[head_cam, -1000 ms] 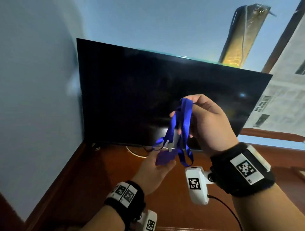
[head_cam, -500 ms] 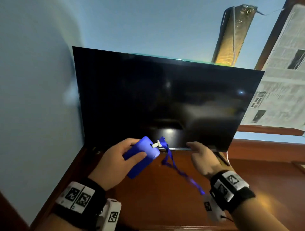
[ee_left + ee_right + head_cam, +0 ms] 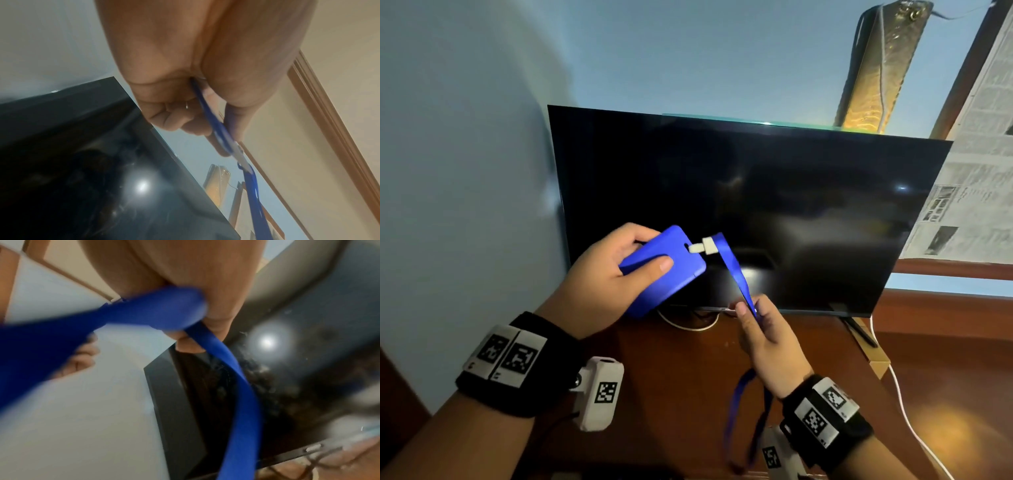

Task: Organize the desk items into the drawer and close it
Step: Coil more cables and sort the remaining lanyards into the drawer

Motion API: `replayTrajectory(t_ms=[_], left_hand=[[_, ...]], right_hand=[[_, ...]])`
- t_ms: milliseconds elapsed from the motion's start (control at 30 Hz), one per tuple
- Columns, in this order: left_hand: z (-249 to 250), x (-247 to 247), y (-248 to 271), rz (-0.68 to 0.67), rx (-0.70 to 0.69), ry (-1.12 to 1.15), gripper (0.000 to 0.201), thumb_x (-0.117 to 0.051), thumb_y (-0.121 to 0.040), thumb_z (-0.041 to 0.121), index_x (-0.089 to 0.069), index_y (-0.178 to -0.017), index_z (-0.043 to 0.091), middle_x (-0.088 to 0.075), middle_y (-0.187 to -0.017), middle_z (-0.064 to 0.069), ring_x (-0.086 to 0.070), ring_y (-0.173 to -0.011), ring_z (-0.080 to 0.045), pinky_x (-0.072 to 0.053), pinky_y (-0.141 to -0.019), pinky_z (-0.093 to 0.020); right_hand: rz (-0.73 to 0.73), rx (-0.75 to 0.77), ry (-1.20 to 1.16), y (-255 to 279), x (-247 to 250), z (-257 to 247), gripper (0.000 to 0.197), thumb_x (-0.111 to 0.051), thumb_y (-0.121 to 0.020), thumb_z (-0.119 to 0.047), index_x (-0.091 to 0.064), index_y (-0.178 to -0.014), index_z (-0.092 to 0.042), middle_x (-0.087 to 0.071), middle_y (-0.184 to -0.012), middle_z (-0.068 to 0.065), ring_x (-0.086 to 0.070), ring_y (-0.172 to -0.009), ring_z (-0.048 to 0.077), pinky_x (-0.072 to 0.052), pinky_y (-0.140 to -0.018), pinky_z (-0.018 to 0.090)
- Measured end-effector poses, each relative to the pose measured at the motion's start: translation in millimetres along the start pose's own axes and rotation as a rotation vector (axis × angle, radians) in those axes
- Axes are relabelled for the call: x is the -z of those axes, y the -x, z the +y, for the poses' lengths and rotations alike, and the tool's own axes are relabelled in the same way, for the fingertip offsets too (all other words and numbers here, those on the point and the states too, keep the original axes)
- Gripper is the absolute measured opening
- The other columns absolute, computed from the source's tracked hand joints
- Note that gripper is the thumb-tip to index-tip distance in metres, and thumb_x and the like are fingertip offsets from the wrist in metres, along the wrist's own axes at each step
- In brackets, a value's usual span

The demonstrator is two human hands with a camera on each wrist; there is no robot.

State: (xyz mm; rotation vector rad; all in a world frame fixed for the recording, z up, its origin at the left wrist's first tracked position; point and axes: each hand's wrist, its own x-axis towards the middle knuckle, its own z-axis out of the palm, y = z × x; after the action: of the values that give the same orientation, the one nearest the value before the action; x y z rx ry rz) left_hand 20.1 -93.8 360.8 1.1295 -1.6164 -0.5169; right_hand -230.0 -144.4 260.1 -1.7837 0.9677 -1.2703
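Observation:
A blue card holder with a white clip is held up in front of the dark screen by my left hand, thumb on its face and fingers behind; the left wrist view shows it edge-on. Its blue lanyard runs from the clip down to my right hand, which pinches the strap, and the rest hangs in a loop below that hand. The right wrist view shows the strap blurred under the fingers. No drawer is in view.
A large black monitor stands at the back of the brown wooden desk, close to the blue wall on the left. White cables run along the desk at right. Newspaper covers the right side.
My right hand came down from high in front of the screen and slid along the lanyard. The left hand took the card holder in a full grip and raised it.

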Motion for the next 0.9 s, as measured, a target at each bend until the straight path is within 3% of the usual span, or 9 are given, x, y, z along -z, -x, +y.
replayTrajectory(t_ms=[100, 200, 300, 367, 500, 633, 800, 867, 900], left_hand=[[-6, 7, -7, 0.135, 0.035, 0.044, 0.016, -0.075, -0.095, 0.02, -0.066, -0.109, 0.019, -0.079, -0.098, -0.002, -0.075, -0.089, -0.022, -0.055, -0.083, -0.036], [-11, 7, -14, 0.189, -0.009, -0.058, 0.02, -0.08, -0.091, 0.022, -0.074, -0.11, 0.027, -0.078, -0.1, 0.009, -0.073, -0.091, -0.009, -0.056, -0.083, -0.023], [-25, -5, -21, 0.061, -0.047, -0.231, 0.023, -0.08, -0.09, 0.024, -0.077, -0.112, 0.03, -0.077, -0.106, 0.018, -0.071, -0.101, -0.003, -0.054, -0.093, -0.026], [-41, -15, -21, -0.103, -0.048, -0.347, 0.023, -0.079, -0.091, 0.029, -0.076, -0.113, 0.032, -0.075, -0.107, 0.021, -0.07, -0.103, 0.0, -0.054, -0.097, -0.033], [-58, -39, 3, -0.478, 0.129, -0.329, 0.021, -0.073, -0.095, 0.026, -0.073, -0.112, 0.039, -0.075, -0.105, 0.014, -0.069, -0.099, 0.002, -0.056, -0.092, -0.028], [-50, -54, 38, -0.645, 0.249, -0.163, 0.014, -0.076, -0.093, 0.029, -0.076, -0.103, 0.038, -0.076, -0.103, 0.015, -0.071, -0.097, -0.001, -0.058, -0.093, -0.029], [-27, -50, 46, -0.468, 0.122, 0.157, 0.014, -0.081, -0.086, 0.012, -0.08, -0.097, 0.019, -0.079, -0.098, -0.004, -0.075, -0.094, -0.02, -0.061, -0.087, -0.031], [-22, -44, 38, -0.296, 0.042, 0.204, 0.013, -0.08, -0.084, 0.017, -0.079, -0.094, 0.025, -0.079, -0.095, -0.002, -0.074, -0.089, -0.014, -0.058, -0.083, -0.026], [-20, -40, 33, -0.223, -0.007, 0.158, 0.012, -0.079, -0.084, 0.021, -0.077, -0.093, 0.028, -0.078, -0.094, 0.002, -0.073, -0.087, -0.009, -0.056, -0.082, -0.022]], right_hand=[[-0.06, 0.022, 0.229, 13, -2, 9, 0.02, -0.041, -0.099, -0.055, -0.049, -0.097, -0.037, -0.049, -0.063, -0.009, -0.047, -0.052, 0.011, -0.048, -0.056, 0.044], [-0.281, 0.046, 0.482, 25, -16, 8, 0.031, -0.027, -0.103, -0.058, -0.043, -0.106, -0.032, -0.062, -0.072, -0.001, -0.058, -0.061, 0.019, -0.048, -0.061, 0.047], [-0.528, 0.137, 0.725, 34, -32, -8, 0.025, -0.031, -0.107, -0.051, -0.039, -0.096, -0.03, -0.065, -0.082, 0.002, -0.061, -0.075, 0.03, -0.04, -0.062, 0.038], [-0.585, 0.288, 0.771, 32, -35, -31, 0.031, -0.034, -0.106, -0.051, -0.037, -0.085, -0.03, -0.062, -0.079, 0.002, -0.059, -0.075, 0.029, -0.039, -0.062, 0.038], [-0.468, 0.419, 0.646, 7, -15, -71, 0.036, -0.039, -0.106, -0.048, -0.057, -0.088, -0.023, -0.061, -0.074, -0.005, -0.06, -0.068, 0.017, -0.048, -0.064, 0.038], [-0.205, 0.318, 0.467, -25, 16, -77, 0.034, -0.047, -0.106, -0.044, -0.059, -0.082, -0.022, -0.06, -0.065, -0.005, -0.06, -0.06, 0.012, -0.049, -0.062, 0.035], [-0.211, 0.123, 0.471, -37, 27, -35, 0.034, -0.048, -0.105, -0.045, -0.054, -0.083, -0.02, -0.057, -0.067, -0.003, -0.055, -0.063, 0.012, -0.049, -0.066, 0.039], [-0.314, 0.067, 0.458, -26, 19, -16, 0.033, -0.047, -0.102, -0.05, -0.054, -0.087, -0.022, -0.065, -0.076, -0.002, -0.061, -0.072, 0.012, -0.052, -0.073, 0.04], [-0.355, 0.052, 0.438, -17, 13, -10, 0.029, -0.046, -0.1, -0.049, -0.054, -0.089, -0.025, -0.068, -0.079, -0.011, -0.062, -0.074, 0.003, -0.053, -0.075, 0.035]])
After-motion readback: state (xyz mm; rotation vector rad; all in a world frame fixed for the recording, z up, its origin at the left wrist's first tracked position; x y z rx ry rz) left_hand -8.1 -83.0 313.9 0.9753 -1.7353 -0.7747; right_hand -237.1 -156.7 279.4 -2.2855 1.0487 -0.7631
